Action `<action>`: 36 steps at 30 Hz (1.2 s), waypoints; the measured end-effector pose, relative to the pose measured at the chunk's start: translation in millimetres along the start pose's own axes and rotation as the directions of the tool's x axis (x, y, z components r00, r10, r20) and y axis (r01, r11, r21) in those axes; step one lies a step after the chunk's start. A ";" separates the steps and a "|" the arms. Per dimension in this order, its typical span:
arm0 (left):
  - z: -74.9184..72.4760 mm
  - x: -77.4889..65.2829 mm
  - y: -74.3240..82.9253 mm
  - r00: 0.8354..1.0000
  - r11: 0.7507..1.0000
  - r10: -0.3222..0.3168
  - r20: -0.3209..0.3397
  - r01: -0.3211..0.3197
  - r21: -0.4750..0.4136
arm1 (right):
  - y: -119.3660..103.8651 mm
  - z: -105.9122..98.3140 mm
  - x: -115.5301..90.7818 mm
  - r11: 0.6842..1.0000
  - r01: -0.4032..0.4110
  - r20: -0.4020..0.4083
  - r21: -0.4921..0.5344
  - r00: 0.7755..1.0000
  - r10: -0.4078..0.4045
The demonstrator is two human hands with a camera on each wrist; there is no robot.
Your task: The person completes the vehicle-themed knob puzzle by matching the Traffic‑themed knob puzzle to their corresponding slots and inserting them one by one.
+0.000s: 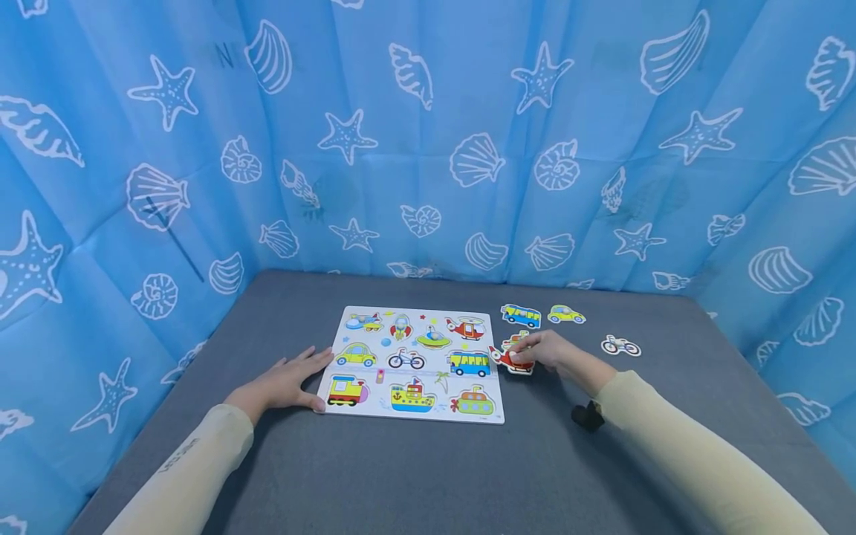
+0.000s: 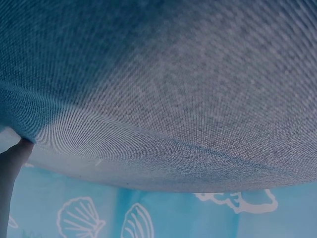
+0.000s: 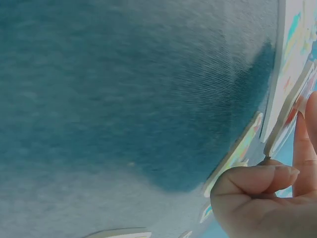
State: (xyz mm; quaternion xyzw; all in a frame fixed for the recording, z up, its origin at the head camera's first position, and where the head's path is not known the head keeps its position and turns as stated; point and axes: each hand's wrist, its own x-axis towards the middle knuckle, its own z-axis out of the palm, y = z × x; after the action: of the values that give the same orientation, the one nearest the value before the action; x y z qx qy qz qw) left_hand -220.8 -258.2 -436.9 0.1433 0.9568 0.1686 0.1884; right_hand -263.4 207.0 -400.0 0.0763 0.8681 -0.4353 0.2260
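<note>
A white puzzle board [image 1: 414,345] with printed vehicles lies flat on the table. My left hand [image 1: 284,383], fingers spread, rests at its left edge, with the thumb near the lower left corner. At the board's right edge, my right hand [image 1: 545,349] pinches a red helicopter piece [image 1: 513,362] between thumb and fingers. The right wrist view shows that pinch, with the piece [image 3: 290,111] tilted and seen nearly edge-on. Just behind the helicopter lies a yellow-green piece [image 1: 513,339], partly hidden. Only part of the left thumb [image 2: 11,166] appears in the left wrist view.
Beyond the right hand lie a blue bus piece [image 1: 521,316] and a yellow car piece [image 1: 566,314]. A bicycle piece [image 1: 620,345] sits farther right. Below the right wrist is a small black object [image 1: 587,416]. A blue shell-patterned curtain [image 1: 414,186] borders the grey table [image 1: 401,475].
</note>
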 end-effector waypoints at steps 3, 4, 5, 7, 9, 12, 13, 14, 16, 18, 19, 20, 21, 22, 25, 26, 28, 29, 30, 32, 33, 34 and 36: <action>-0.9 -0.2 0.2 1.000 1.000 0.002 0.001 -0.002 0.003 | -4.7 1.1 3.1 1.000 -0.007 0.002 0.012 1.000 0.007; -1.1 -0.2 0.2 1.000 1.000 0.004 0.001 -0.004 0.004 | -6.1 1.4 3.9 1.000 -0.005 0.004 0.012 1.000 0.005; -1.3 -0.1 0.2 1.000 1.000 0.005 0.001 -0.005 0.005 | -7.6 1.6 4.4 1.000 -0.005 0.003 0.010 1.000 0.005; -1.7 0.2 0.1 1.000 1.000 0.005 0.000 -0.005 0.006 | -9.6 1.4 5.8 1.000 0.002 0.011 -0.004 1.000 -0.002; -1.8 0.7 -0.1 1.000 1.000 0.006 0.000 -0.006 0.010 | -11.7 0.8 6.9 1.000 0.011 0.022 -0.021 1.000 -0.010; -1.7 1.3 -0.6 1.000 1.000 0.003 0.002 -0.003 0.014 | -14.8 2.0 9.2 1.000 0.006 0.027 -0.030 1.000 -0.005; -1.6 1.5 -0.8 1.000 1.000 0.003 0.002 -0.003 0.016 | -15.7 3.1 10.6 1.000 0.000 0.022 -0.028 1.000 0.001; -1.6 1.6 -0.9 1.000 1.000 0.004 0.002 -0.004 0.016 | -16.9 4.4 11.8 1.000 -0.007 0.013 -0.022 1.000 0.007; -1.7 1.6 -1.1 1.000 1.000 0.006 0.003 -0.006 0.016 | -17.8 7.5 15.3 1.000 -0.015 0.000 -0.006 1.000 0.015; -2.1 1.5 -0.7 1.000 1.000 0.007 0.005 -0.007 0.011 | -18.1 10.3 19.2 1.000 -0.011 -0.007 0.000 1.000 0.011; -2.2 1.4 -0.4 1.000 1.000 0.008 0.006 -0.008 0.008 | -18.0 11.7 20.9 1.000 -0.010 -0.010 0.002 1.000 0.010; -2.4 1.2 -0.2 1.000 1.000 0.010 0.007 -0.010 0.006 | -18.2 12.7 22.2 1.000 -0.010 -0.010 0.005 1.000 0.010; -2.4 1.1 -0.1 1.000 1.000 0.010 0.009 -0.010 0.004 | -18.4 13.5 23.3 1.000 -0.010 -0.009 0.007 1.000 0.010; -2.3 0.9 0.2 1.000 1.000 0.009 0.011 -0.009 0.001 | -18.7 14.3 24.1 1.000 -0.014 -0.008 0.009 1.000 0.014; -2.2 0.3 0.6 1.000 1.000 0.009 0.016 -0.009 -0.005 | -20.6 15.9 25.7 1.000 -0.025 -0.006 0.014 1.000 0.025; -2.2 0.2 0.5 1.000 1.000 0.009 0.017 -0.009 -0.005 | -21.4 16.3 26.7 0.999 -0.029 -0.007 0.017 1.000 0.029; -2.5 -0.2 0.7 1.000 1.000 0.009 0.016 -0.009 -0.006 | -23.3 17.2 29.1 0.999 -0.030 -0.012 0.021 0.999 0.031; -2.7 -0.2 0.6 1.000 1.000 0.009 0.016 -0.009 -0.005 | -24.5 17.7 30.5 0.999 -0.028 -0.016 0.019 0.999 0.028; -2.8 -0.2 0.5 1.000 1.000 0.009 0.016 -0.009 -0.006 | -25.5 18.3 32.2 0.999 -0.025 -0.018 0.021 1.000 0.025; -2.9 -0.2 0.3 1.000 1.000 0.008 0.016 -0.007 -0.005 | -28.2 19.6 35.6 0.999 -0.023 -0.027 0.028 0.999 0.023; -2.9 -0.2 0.2 1.000 1.000 0.006 0.016 -0.006 -0.005 | -29.7 20.2 36.9 0.999 -0.021 -0.031 0.030 0.999 0.022; -2.7 -0.1 0.1 1.000 1.000 0.004 0.017 -0.004 -0.005 | -31.3 20.9 38.3 0.999 -0.022 -0.036 0.034 0.999 0.023; -2.2 -0.1 0.0 1.000 1.000 0.003 0.017 -0.003 -0.005 | -34.3 22.3 40.4 0.999 -0.024 -0.039 0.045 0.999 0.026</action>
State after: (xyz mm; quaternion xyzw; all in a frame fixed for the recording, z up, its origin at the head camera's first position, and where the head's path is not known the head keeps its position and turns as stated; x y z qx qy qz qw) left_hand -221.7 -258.8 -434.9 0.1459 0.9545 0.1699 0.1969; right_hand -303.3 165.8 -405.4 0.1010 0.8615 -0.4499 0.2124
